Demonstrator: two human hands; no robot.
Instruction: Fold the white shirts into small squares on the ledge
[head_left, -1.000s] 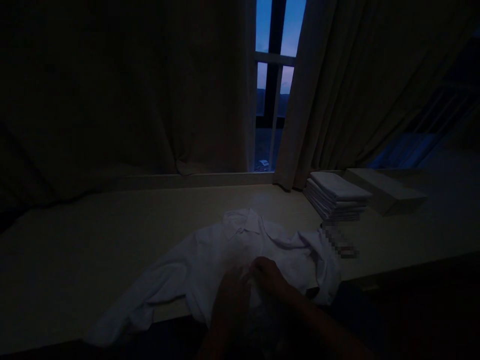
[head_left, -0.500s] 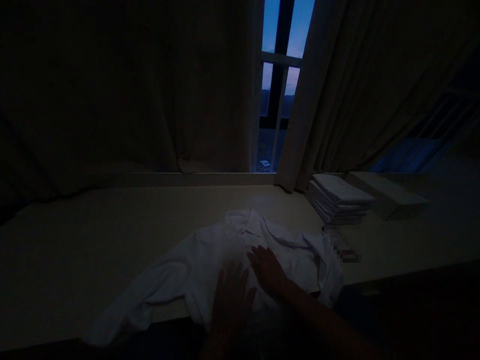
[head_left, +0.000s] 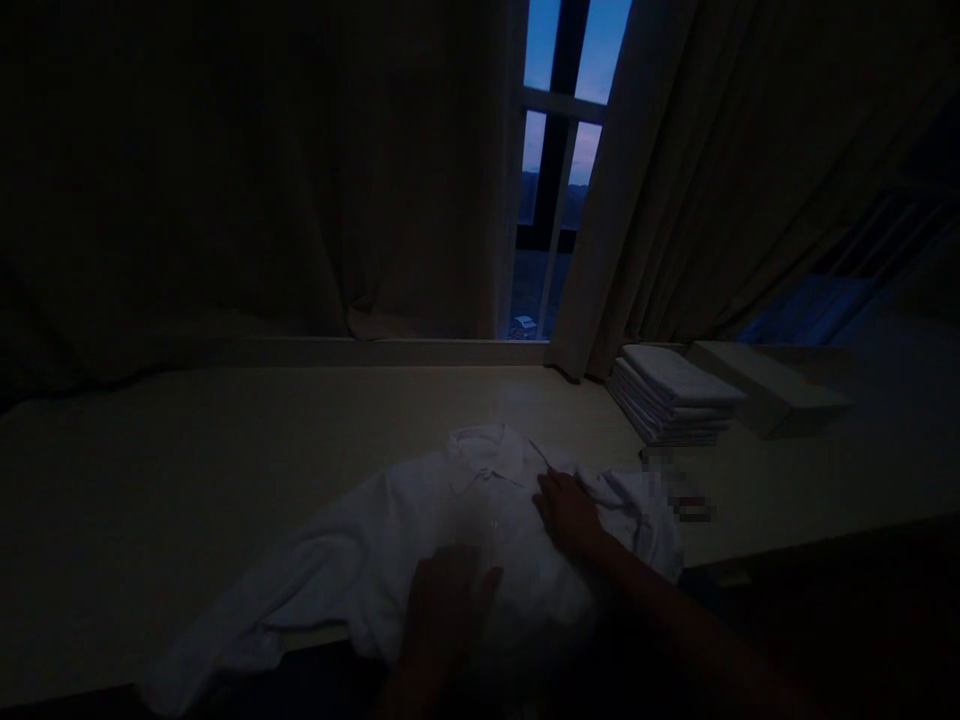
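Note:
A white long-sleeved button-up shirt (head_left: 517,570) lies spread on a pale surface, its collar pointing away from me and one sleeve stretched toward the lower left. My left hand (head_left: 444,600) is over the lower front of the shirt, thumb held apart; its fingertips are dim and blurred. On the right chest of the shirt, near the shoulder, my right hand (head_left: 568,508) rests with fingers laid on the cloth. The right sleeve is bunched in folds beside it. The shirt's lower hem is lost in the dark.
A stack of folded white cloths (head_left: 675,395) stands at the back right, with a pale box (head_left: 772,390) beside it. A small pixelated object (head_left: 690,505) lies in front of the stack. Curtains (head_left: 420,200) hang behind, parted at a window (head_left: 544,150). The room is very dark.
My right hand has slid right and slightly away, from the shirt's middle toward its right shoulder. My left hand has drawn slightly left. The shirt front looks flatter.

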